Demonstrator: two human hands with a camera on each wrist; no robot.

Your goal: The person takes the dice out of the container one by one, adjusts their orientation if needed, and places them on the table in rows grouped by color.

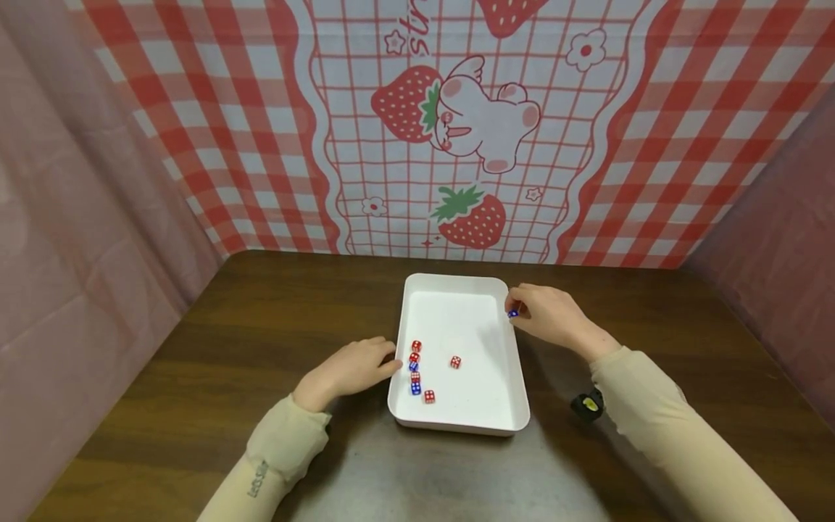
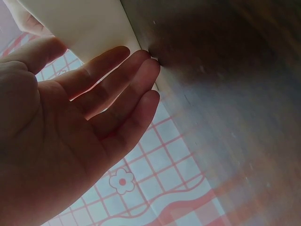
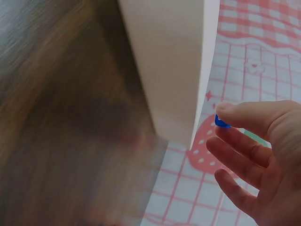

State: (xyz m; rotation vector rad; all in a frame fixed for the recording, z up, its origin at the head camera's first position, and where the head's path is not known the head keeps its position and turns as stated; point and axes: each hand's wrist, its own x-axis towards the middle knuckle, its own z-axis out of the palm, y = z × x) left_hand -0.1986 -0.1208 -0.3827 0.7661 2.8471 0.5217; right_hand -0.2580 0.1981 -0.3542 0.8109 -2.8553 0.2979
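Observation:
My right hand (image 1: 546, 313) pinches a blue die (image 3: 221, 122) between thumb and fingertip, right by the right wall of the white tray (image 1: 457, 304). On the tray's other side, my left hand (image 1: 349, 368) rests with extended fingers against the outer wall, its thumb at the rim. Inside the tray, along the left wall, runs a column of red and blue dice, with a red die (image 1: 416, 346) at its far end and a blue die (image 1: 415, 389) at its near end. Another red die (image 1: 429, 396) lies just right of that end, and one red die (image 1: 455, 362) sits near the middle.
The tray stands on a dark brown wooden table (image 1: 293, 304). Behind the table hangs a red-and-white checked cloth (image 1: 261, 145) with strawberry prints. Pink curtains (image 1: 85, 217) flank both sides. A black wristband (image 1: 588, 404) is at the right wrist.

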